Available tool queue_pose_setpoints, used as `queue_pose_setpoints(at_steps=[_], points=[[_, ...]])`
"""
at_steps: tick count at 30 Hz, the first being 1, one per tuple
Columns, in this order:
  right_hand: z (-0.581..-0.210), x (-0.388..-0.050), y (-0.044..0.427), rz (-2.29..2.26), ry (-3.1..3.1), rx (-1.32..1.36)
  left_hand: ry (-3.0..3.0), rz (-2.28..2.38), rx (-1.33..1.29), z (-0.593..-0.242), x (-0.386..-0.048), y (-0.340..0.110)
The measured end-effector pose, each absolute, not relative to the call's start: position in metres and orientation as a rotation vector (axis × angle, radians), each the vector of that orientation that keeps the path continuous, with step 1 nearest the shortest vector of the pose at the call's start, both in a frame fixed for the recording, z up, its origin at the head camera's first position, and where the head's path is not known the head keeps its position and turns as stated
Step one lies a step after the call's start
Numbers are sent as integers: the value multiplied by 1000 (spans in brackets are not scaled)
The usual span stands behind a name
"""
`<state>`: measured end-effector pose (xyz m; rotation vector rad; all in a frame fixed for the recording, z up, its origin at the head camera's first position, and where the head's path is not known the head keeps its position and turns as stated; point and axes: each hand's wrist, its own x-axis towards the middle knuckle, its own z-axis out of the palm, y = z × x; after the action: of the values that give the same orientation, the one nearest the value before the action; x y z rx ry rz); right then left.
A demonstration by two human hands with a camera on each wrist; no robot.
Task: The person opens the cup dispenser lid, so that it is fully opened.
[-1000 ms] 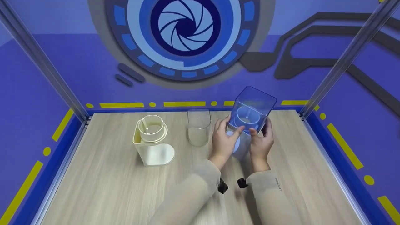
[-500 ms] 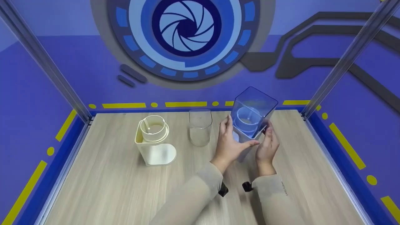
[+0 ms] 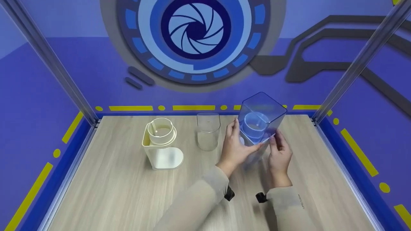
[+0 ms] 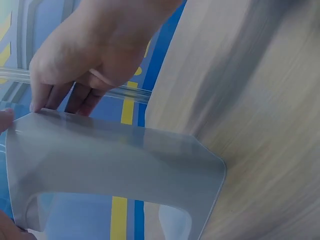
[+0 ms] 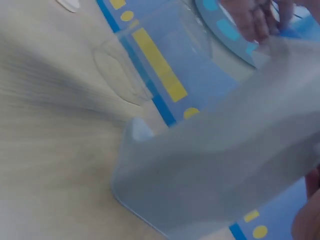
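Both hands hold a coffee-maker-shaped blue-grey stand [image 4: 90,155] with a round blue ring [image 3: 256,128] on its front. A transparent blue tank [image 3: 265,106] rises from the stand's top, tilted in the head view. My left hand [image 3: 233,152] grips the stand's left side, its thumb across the back wall. At the upper right edge, my right hand [image 3: 280,157] pinches the rim with its thumb and fingers. In the left wrist view, the right hand [image 4: 95,50] touches the stand's top edge. How firmly the tank sits is hidden.
A cream stand [image 3: 157,157] of the same shape, with a ring and rounded base, stands upright at left on the wooden table [image 3: 122,192]. Between it and my hands is a clear tank [image 3: 208,134]. A patterned wall [image 3: 189,93] closes the back.
My right hand has slid right and down along the stand's rim. The left thumb has straightened across the back. The tank sits slightly lower and more turned; the head view shifted a little.
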<state>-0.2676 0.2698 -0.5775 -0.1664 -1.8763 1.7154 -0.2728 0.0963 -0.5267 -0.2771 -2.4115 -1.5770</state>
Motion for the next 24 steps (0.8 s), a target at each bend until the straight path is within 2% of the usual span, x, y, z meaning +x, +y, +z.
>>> queue_pose_setpoints(at_steps=[6, 14, 24], points=[[-578, -269, 283, 1816, -2003, -141, -2429, -1556, -269, -527, -273, 94], [-579, -263, 276, 1917, -1910, -196, -2414, -1567, -341, -528, -272, 83], [-583, -240, 264, 1970, -1812, -224, -2400, -1628, -474, -534, -263, 65]])
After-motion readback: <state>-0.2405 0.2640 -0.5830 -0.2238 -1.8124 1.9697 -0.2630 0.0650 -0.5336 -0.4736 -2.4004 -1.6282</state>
